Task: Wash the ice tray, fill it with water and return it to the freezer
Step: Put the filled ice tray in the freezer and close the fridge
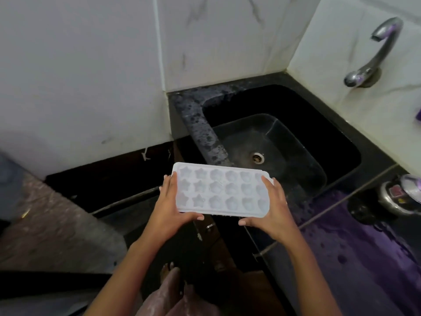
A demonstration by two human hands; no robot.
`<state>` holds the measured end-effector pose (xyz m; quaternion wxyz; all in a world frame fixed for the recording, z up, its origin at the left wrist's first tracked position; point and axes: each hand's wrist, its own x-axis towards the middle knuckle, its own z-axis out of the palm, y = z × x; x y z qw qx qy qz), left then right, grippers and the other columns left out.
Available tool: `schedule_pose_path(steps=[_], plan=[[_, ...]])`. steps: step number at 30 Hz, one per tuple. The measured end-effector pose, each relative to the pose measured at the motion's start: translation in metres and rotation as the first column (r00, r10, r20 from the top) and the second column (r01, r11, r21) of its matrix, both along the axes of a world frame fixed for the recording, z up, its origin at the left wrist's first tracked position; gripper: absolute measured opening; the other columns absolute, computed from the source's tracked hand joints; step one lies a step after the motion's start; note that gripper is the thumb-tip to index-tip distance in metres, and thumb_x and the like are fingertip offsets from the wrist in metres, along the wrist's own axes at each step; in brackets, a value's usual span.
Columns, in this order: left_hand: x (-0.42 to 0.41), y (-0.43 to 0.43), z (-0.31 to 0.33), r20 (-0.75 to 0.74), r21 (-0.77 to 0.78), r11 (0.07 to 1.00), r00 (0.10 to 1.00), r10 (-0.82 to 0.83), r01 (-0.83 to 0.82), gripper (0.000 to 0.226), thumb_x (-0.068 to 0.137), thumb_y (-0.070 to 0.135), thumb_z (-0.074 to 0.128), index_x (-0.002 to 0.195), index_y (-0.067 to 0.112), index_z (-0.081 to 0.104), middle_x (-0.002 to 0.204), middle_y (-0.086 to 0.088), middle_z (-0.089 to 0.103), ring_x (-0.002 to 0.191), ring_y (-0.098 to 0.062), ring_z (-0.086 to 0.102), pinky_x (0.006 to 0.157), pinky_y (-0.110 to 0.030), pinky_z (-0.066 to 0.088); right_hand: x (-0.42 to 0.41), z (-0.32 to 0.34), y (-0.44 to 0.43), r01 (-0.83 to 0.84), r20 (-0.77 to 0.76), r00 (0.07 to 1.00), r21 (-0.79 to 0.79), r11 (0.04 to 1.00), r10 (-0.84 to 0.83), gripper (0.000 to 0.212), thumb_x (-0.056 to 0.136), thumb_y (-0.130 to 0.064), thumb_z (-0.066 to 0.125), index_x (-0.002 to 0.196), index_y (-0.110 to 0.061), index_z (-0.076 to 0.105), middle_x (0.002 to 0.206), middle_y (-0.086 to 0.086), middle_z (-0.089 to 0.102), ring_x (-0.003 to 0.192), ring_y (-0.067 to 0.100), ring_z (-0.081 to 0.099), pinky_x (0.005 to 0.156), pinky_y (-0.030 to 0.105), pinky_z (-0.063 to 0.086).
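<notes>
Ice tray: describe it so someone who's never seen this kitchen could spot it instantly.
Start at the black sink in the corner of the white tiled walls, with the chrome tap on the right-hand wall. Just in front of its near-left edge, the ice tray is held level between the left hand and right hand, one at each short end. It is the only white, pocketed thing there: three rows of moulded cells, some star-shaped.

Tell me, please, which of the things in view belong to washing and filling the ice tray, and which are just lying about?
Part of the job:
- ice tray, in the grip of the left hand and right hand
- sink
- tap

Just lying about:
- round metal item on the counter at the right
- purple object at the right edge
</notes>
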<state>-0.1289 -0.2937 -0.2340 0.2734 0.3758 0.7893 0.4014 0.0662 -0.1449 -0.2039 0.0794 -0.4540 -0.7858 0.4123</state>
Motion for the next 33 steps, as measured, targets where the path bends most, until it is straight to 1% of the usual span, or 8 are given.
schedule_pose_path(steps=[5,10,13,20,24,28,31,33], plan=[[-0.001,-0.037,-0.002,-0.047,-0.037,0.994,0.993,0.104,-0.105,0.121,0.064,0.034,0.082,0.149,0.02,-0.003,0.158,0.005,-0.005,0.139,-0.003,-0.012,0.114,-0.033,0.005,-0.019,-0.006,-0.015,-0.123,0.018,0.992,0.011,0.992,0.123,0.124,0.051,-0.032,0.089,0.144,-0.04,0.007,0.153,-0.015,-0.011,0.143,0.02,0.002,0.114,0.049,0.022],[0.0,-0.072,-0.004,-0.041,-0.02,0.98,0.98,0.196,-0.197,0.12,0.064,0.033,0.082,0.149,0.02,-0.003,0.157,0.006,-0.004,0.135,0.001,-0.011,0.113,-0.031,0.007,-0.039,-0.006,-0.035,-0.223,0.052,0.974,0.026,0.975,0.221,0.122,0.055,-0.03,0.088,0.145,-0.036,0.006,0.153,-0.012,-0.011,0.142,0.022,-0.002,0.113,0.046,0.017],[0.001,-0.095,-0.004,-0.031,0.011,0.968,0.967,0.252,-0.251,0.119,0.064,0.032,0.082,0.149,0.021,-0.001,0.154,0.013,0.0,0.134,0.003,-0.008,0.111,-0.027,0.008,-0.05,-0.004,-0.049,-0.281,0.052,0.959,0.027,0.959,0.28,0.122,0.055,-0.029,0.088,0.145,-0.036,0.006,0.153,-0.013,-0.01,0.142,0.02,-0.002,0.113,0.044,0.017],[0.011,-0.161,-0.01,-0.019,-0.005,0.914,0.914,0.406,-0.406,0.122,0.063,0.036,0.082,0.15,0.02,-0.002,0.158,0.002,-0.003,0.144,-0.016,-0.01,0.118,-0.041,0.006,-0.07,0.001,-0.097,-0.443,0.051,0.897,0.064,0.894,0.44,0.122,0.054,-0.03,0.088,0.145,-0.033,0.008,0.154,-0.01,-0.008,0.141,0.017,0.001,0.113,0.042,0.016],[0.022,-0.195,-0.008,-0.009,0.037,0.879,0.879,0.477,-0.476,0.12,0.065,0.033,0.081,0.149,0.019,-0.003,0.158,0.002,-0.004,0.141,-0.008,-0.012,0.117,-0.034,0.002,-0.079,0.002,-0.123,-0.508,0.086,0.861,0.086,0.857,0.502,0.122,0.054,-0.031,0.088,0.146,-0.032,0.008,0.154,-0.008,-0.007,0.14,0.017,0.0,0.113,0.042,0.016],[0.031,-0.229,-0.008,-0.046,0.047,0.853,0.852,0.521,-0.519,0.119,0.066,0.032,0.081,0.149,0.019,-0.003,0.157,0.003,-0.002,0.13,0.004,-0.008,0.109,-0.021,0.002,-0.086,0.0,-0.154,-0.567,0.135,0.822,0.101,0.818,0.553,0.121,0.057,-0.033,0.087,0.147,-0.027,0.006,0.155,-0.004,-0.007,0.141,0.022,-0.001,0.114,0.043,0.015],[0.037,-0.253,-0.011,-0.04,0.05,0.83,0.829,0.558,-0.556,0.119,0.065,0.032,0.081,0.149,0.02,-0.002,0.157,0.003,-0.001,0.132,0.004,-0.006,0.108,-0.021,0.004,-0.091,-0.001,-0.175,-0.597,0.144,0.8,0.103,0.795,0.582,0.119,0.058,-0.034,0.086,0.147,-0.026,0.006,0.155,-0.004,-0.008,0.142,0.023,0.0,0.114,0.042,0.015],[0.041,-0.268,-0.013,-0.029,0.052,0.809,0.809,0.587,-0.585,0.12,0.063,0.034,0.082,0.15,0.02,0.0,0.158,0.001,0.002,0.141,-0.005,-0.003,0.113,-0.028,0.006,-0.094,-0.003,-0.186,-0.627,0.147,0.778,0.105,0.772,0.611,0.119,0.059,-0.035,0.086,0.147,-0.026,0.007,0.155,-0.004,-0.008,0.141,0.021,0.001,0.114,0.04,0.017]])
